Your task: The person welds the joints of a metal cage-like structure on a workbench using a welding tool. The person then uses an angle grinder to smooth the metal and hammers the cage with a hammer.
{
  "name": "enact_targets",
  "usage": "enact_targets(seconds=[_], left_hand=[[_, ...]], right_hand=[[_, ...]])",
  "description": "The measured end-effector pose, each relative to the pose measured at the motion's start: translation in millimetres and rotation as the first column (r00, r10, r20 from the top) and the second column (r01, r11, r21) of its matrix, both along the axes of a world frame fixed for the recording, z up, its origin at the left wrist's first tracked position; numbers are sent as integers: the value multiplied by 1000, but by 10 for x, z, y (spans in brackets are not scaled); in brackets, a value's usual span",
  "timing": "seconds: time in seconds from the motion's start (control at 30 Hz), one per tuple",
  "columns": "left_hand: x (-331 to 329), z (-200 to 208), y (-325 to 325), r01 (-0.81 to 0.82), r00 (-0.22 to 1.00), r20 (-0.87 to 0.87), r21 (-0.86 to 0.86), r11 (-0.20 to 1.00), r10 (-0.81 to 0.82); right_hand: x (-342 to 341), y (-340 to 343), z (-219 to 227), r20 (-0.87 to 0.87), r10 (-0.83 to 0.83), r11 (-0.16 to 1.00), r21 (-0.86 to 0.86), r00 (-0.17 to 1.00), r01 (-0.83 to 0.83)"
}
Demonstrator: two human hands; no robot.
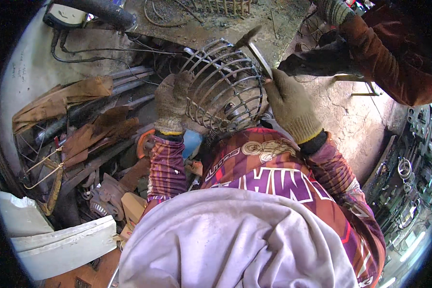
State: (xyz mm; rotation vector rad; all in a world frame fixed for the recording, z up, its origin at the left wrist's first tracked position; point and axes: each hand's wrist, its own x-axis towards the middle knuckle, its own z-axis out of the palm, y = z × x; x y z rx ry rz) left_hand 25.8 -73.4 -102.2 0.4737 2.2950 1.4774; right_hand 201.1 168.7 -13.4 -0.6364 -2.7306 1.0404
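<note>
A round cage of welded metal bars (225, 79) is tilted in front of my body, its far edge near the worktable. My left hand (173, 103), in a knitted work glove with a yellow cuff edge, is closed on the cage's left side. In a matching glove, my right hand (294, 105) grips a hammer (260, 58) with a narrow, pointed head. That head is over the cage's upper right bars; whether it touches them I cannot tell. Part of the cage's near side is hidden against my patterned shirt.
A metal worktable (269, 24) with debris and a second barred piece (223, 6) lies ahead. At the right, another person's sleeved arm (393, 62) reaches in close to my right hand. Pipes (125, 84), brown cloths (62, 101) and cables (96, 58) crowd the left; scattered metal parts (405, 168) lie far right.
</note>
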Motion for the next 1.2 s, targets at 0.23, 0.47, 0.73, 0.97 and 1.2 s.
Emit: enact_targets(seconds=[0.23,0.47,0.73,0.97,1.2], left_hand=[[56,-121,-23,-33,997,-64,111,993,40],[138,-105,23,-33,988,-148,103,994,48],[131,-21,28,-46,996,-82,-50,998,42],[192,-37,96,-86,994,-60,65,994,90],[198,-74,63,-35,995,-95,-93,995,27]], right_hand=[[23,-76,-6,-67,-56,984,-170,996,44],[-10,-135,112,2,-62,994,-86,998,62],[-45,-179,123,27,-99,992,-80,995,100],[-30,-137,88,28,-130,980,-145,991,133],[-31,-90,-14,-34,-116,984,-139,993,111]])
